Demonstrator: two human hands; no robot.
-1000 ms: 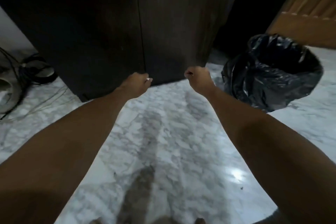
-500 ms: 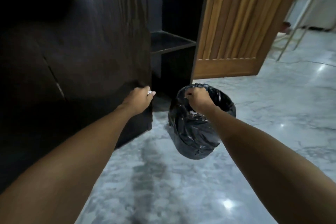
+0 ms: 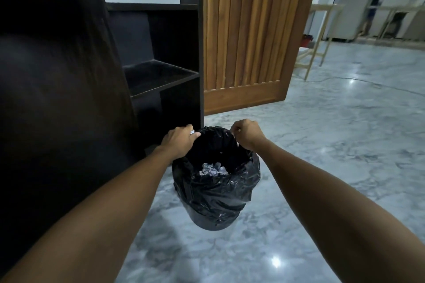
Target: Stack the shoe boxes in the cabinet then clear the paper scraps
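Both bare forearms reach from the near edge toward a round bin lined with a crinkled black plastic bag [image 3: 216, 193] standing on the grey-white marble floor [image 3: 322, 167]. The left hand [image 3: 179, 140] is curled over the left side of the bag's rim, and a small white scrap of paper [image 3: 192, 132] peeks out between its fingers; most of that scrap is hidden by the hand. The right hand [image 3: 247, 132] is closed in a fist at the far right of the rim; whether it pinches the plastic or a scrap cannot be told. Deep in the bag lie crumpled pale paper scraps [image 3: 212, 169], partly lost in shadow. To the left stands a dark wooden cabinet [image 3: 57, 99], its near face almost black; no shoe boxes can be made out, only bare dark shelves [image 3: 161, 76] just beyond it. A slatted brown wooden door [image 3: 248, 41] hangs open far right.
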